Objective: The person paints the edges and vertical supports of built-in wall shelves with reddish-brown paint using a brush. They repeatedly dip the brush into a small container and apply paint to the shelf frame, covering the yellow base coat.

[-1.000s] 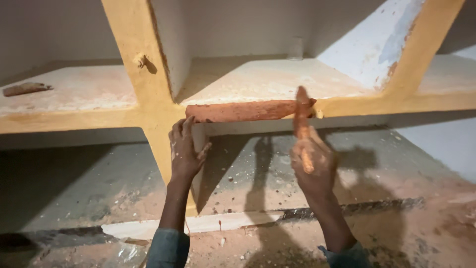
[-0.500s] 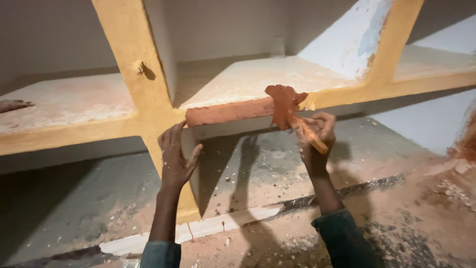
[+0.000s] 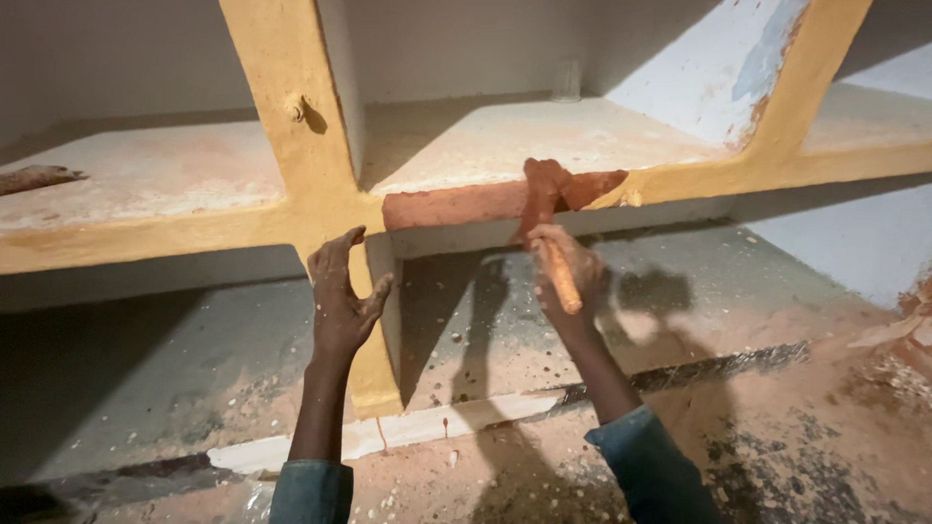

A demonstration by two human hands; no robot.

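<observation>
My right hand (image 3: 561,260) grips a paintbrush by its wooden handle (image 3: 561,277). The brush head (image 3: 540,189) is loaded with reddish-brown paint and pressed against the front edge of the shelf (image 3: 680,180). A painted reddish-brown strip (image 3: 451,205) runs along that edge, to the left of the brush. The rest of the shelf frame is yellow. My left hand (image 3: 342,296) rests with spread fingers on the yellow upright post (image 3: 291,126), just below the shelf edge, and holds nothing.
The concrete shelves form open compartments with grey walls. A small glass (image 3: 567,81) stands at the back of the upper compartment. A brownish object (image 3: 37,179) lies on the left shelf. Paint spatter and dust cover the lower surface (image 3: 757,427). A white-blue diagonal panel (image 3: 718,73) stands on the right.
The brush has moved left along the shelf edge, and the reddish-brown patch has spread. My left hand has stayed on the upright post, slightly lower.
</observation>
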